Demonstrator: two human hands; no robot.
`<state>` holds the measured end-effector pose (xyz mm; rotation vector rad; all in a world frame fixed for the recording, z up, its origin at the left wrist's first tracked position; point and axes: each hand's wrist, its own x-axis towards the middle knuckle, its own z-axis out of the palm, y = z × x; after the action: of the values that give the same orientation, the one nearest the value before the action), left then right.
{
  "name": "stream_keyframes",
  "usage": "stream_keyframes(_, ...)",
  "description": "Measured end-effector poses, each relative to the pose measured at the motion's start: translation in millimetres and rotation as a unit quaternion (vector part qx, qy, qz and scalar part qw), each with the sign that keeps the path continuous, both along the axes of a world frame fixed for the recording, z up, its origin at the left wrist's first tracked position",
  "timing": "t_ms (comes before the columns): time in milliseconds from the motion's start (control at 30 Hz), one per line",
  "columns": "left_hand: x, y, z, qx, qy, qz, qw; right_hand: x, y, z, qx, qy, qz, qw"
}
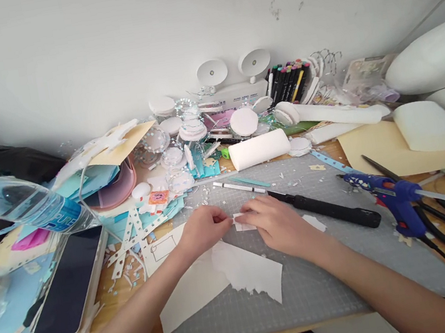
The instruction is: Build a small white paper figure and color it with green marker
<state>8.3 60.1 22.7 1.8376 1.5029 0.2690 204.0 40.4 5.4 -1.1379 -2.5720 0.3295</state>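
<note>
My left hand (202, 230) and my right hand (271, 222) meet over a grey cutting mat (329, 279). Both pinch a small white paper piece (240, 222) between their fingertips. Larger torn white paper sheets (247, 269) lie on the mat just below my hands. A black-handled knife (326, 209) rests right of my right hand, and a white pen (238, 187) lies just beyond my fingers.
A blue glue gun (392, 197) with black cable sits at right. A phone (70, 283) and a water bottle (21, 205) lie at left. Round white discs, a white foam roll (259, 149), markers (289, 81) and paper scraps crowd the back by the wall.
</note>
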Motion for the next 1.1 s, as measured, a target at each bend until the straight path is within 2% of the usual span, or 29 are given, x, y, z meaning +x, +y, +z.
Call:
stream_keyframes(200,1,-4,3.8,0.004,0.043,-0.015,0.999,0,-2,1.1,0.005,-0.007,-0.001,1.0)
stream_keyframes(367,-2,-11,14.0,0.014,0.076,-0.044,0.996,-2,-2,4.3,0.002,-0.004,0.006,1.0)
stream_keyframes(467,-8,-19,20.4,0.041,0.093,-0.08,0.992,-2,-3,6.4,-0.019,0.0,0.007,1.0)
stream_keyframes(567,-18,-30,23.0,0.1,0.116,-0.133,0.979,-1,-3,7.4,-0.042,0.015,0.01,0.999)
stream_keyframes(700,-27,-47,21.8,0.178,0.117,-0.164,0.963,2,-3,6.4,-0.06,0.038,0.017,0.997)
stream_keyframes(833,-23,-59,18.1,0.24,0.08,-0.188,0.949,4,-4,5.2,-0.071,0.052,0.029,0.996)
stream_keyframes(967,-14,-61,11.1,0.246,0.097,-0.222,0.938,4,-5,5.2,-0.08,0.068,0.038,0.994)
stream_keyframes(1100,-10,-57,5.7,0.228,0.116,-0.225,0.94,2,-3,3.8,-0.09,0.075,0.026,0.993)
